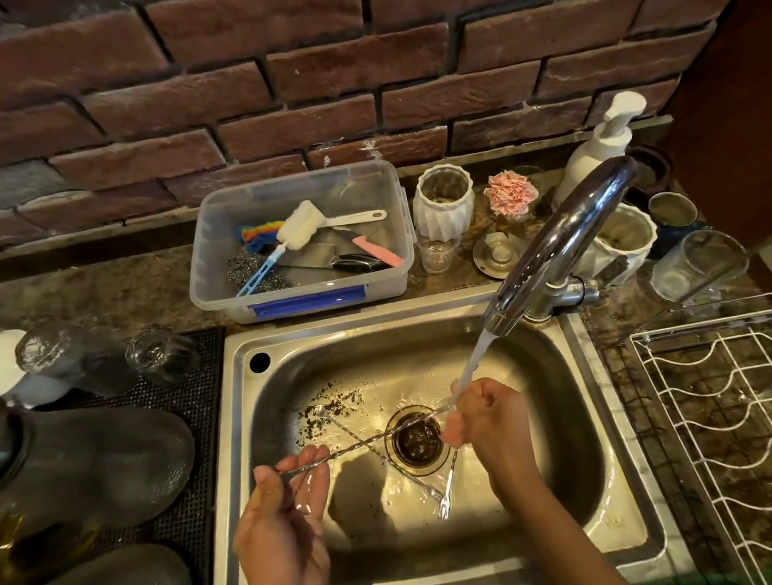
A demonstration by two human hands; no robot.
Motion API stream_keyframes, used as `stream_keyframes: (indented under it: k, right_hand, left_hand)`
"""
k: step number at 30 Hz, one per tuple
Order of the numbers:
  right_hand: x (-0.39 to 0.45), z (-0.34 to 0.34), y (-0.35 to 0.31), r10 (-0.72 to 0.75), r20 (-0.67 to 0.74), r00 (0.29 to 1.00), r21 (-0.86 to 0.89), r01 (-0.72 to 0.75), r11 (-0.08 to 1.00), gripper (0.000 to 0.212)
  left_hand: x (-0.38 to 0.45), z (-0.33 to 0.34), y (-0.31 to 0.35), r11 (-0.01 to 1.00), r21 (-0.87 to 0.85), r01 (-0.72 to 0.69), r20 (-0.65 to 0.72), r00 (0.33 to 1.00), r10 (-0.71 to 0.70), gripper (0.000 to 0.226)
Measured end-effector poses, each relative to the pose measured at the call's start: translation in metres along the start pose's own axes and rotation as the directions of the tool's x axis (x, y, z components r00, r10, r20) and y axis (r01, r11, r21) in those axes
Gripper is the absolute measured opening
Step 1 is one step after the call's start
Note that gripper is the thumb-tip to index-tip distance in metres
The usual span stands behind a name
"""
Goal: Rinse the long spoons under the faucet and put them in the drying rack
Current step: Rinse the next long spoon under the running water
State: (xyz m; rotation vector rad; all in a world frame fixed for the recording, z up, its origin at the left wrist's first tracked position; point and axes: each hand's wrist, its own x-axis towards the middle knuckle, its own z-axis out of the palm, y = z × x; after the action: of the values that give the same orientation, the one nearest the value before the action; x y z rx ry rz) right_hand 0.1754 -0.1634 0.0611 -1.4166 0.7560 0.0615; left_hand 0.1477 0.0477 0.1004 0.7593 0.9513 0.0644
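A long twisted metal spoon (364,443) spans the steel sink (286,347), held at both ends. My left hand (286,511) pinches its near end at the lower left. My right hand (484,419) grips its far end in the water stream from the chrome faucet (561,239). Another long spoon (340,429) lies on the sink floor with its bowl toward the upper left, crossing under the held one. A third thin utensil with a forked tip (448,487) lies by the drain (418,438). The white wire drying rack (730,407) stands to the right of the sink.
A clear plastic tub (301,299) of brushes and scourers sits behind the sink. White ribbed jars, glasses, a pink flower and a soap pump line the back counter. Upturned glasses rest on a black mat (197,402) at left. Dark bowls lie at the lower left.
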Motion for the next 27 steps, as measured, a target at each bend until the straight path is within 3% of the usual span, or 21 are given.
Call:
stream_keyframes:
  k: [2,4,6,9,11,13,17,21,22,25,27]
  right_hand:
    - [0.004,-0.004,0.003,0.016,-0.019,1.0,-0.035,-0.016,0.999,0.032]
    - [0.009,-0.01,0.008,0.087,-0.038,0.995,0.041,-0.085,0.996,0.038]
    - [0.015,-0.017,0.015,0.189,-0.07,0.979,0.1,-0.182,0.978,0.039]
    - [0.024,-0.027,0.032,0.312,-0.114,0.943,-0.119,-0.325,0.938,0.035]
    - [0.027,-0.033,0.045,0.379,-0.106,0.919,-0.269,-0.393,0.879,0.035]
    - [0.026,-0.038,0.053,0.414,-0.065,0.908,-0.373,-0.407,0.834,0.034]
    - [0.014,-0.042,0.057,0.275,0.056,0.96,-0.669,-0.168,0.724,0.025]
    - [0.001,-0.034,0.051,-0.014,0.268,0.963,-0.644,0.19,0.741,0.021]
    - [0.0,-0.032,0.05,-0.032,0.288,0.957,-0.587,0.203,0.783,0.018]
    - [0.0,-0.026,0.055,-0.099,0.292,0.951,-0.581,0.259,0.772,0.028]
    - [0.002,-0.022,0.059,-0.06,0.178,0.982,-0.525,0.147,0.838,0.033]
  left_hand:
    - [-0.001,0.003,-0.005,1.0,0.005,-0.015,0.019,1.0,0.015,0.032]
    - [-0.004,0.011,-0.013,0.996,0.054,-0.074,0.053,0.996,0.071,0.03]
    - [-0.009,0.025,-0.025,0.965,0.2,-0.17,0.133,0.98,0.145,0.025]
    - [-0.018,0.049,-0.049,0.756,0.54,-0.37,0.375,0.91,0.178,0.013]
    - [-0.021,0.066,-0.067,0.606,0.642,-0.469,0.528,0.844,0.093,0.022]
    - [-0.021,0.081,-0.082,0.527,0.667,-0.526,0.604,0.797,0.03,0.021]
    - [-0.009,0.089,-0.098,0.454,0.683,-0.573,0.631,0.775,0.03,0.022]
    - [0.008,0.085,-0.104,0.332,0.731,-0.597,0.622,0.782,0.037,0.027]
    - [0.012,0.083,-0.106,0.303,0.74,-0.6,0.623,0.782,0.028,0.028]
    - [0.023,0.082,-0.113,0.219,0.755,-0.618,0.63,0.776,0.016,0.024]
    - [0.029,0.082,-0.12,0.193,0.764,-0.616,0.626,0.78,0.009,0.018]
